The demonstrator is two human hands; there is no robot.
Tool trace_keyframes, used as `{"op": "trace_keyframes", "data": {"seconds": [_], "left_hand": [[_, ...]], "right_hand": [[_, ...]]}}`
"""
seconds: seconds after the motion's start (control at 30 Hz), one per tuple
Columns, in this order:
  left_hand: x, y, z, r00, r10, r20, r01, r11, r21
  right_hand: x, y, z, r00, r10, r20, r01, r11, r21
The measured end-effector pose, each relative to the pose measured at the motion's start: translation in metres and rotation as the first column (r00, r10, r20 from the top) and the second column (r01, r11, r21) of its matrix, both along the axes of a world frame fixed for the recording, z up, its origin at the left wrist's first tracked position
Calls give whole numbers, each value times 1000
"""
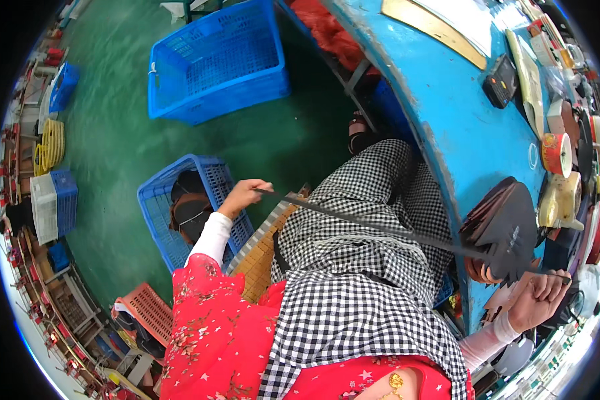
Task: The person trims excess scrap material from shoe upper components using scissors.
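Note:
A long thin dark strip [373, 227] stretches across my lap, over a black-and-white checked apron. My left hand [245, 194] pinches its left end above a small blue crate [160, 213] that holds dark curved pieces. My right hand [539, 298] grips the strip's right end at the edge of the blue worktable [447, 113]. Beside my right hand lies a fanned stack of dark brown leather-like pieces [503, 223].
A large blue crate [213, 63] stands on the green floor ahead. A wooden slatted seat [260, 257] is under me, a pink crate [147, 310] at lower left. On the worktable are a calculator [500, 81], tape rolls [557, 153] and wooden boards. Shelves line the left.

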State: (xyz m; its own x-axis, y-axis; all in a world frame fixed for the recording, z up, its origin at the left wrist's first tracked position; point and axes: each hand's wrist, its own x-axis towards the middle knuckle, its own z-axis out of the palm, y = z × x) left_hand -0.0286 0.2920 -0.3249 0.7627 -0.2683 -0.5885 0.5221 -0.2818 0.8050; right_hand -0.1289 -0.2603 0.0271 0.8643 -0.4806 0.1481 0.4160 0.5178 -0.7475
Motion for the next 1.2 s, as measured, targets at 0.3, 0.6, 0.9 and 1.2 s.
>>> {"op": "trace_keyframes", "data": {"seconds": [0.3,0.6,0.9,1.2], "left_hand": [[1,25,-3,916,400,33,-390,867,311],[47,15,22,957,47,287,-132,950,283],[77,-47,113,859,-338,-385,276,939,-207],[88,-60,140,974,-130,-187,49,921,-386]], "right_hand": [[8,26,-12,995,-40,92,47,996,-74],[-44,-14,-9,950,-269,159,271,963,14],[-100,-79,-30,866,-459,196,427,885,186],[-150,-115,-30,796,-598,91,580,797,167]]}}
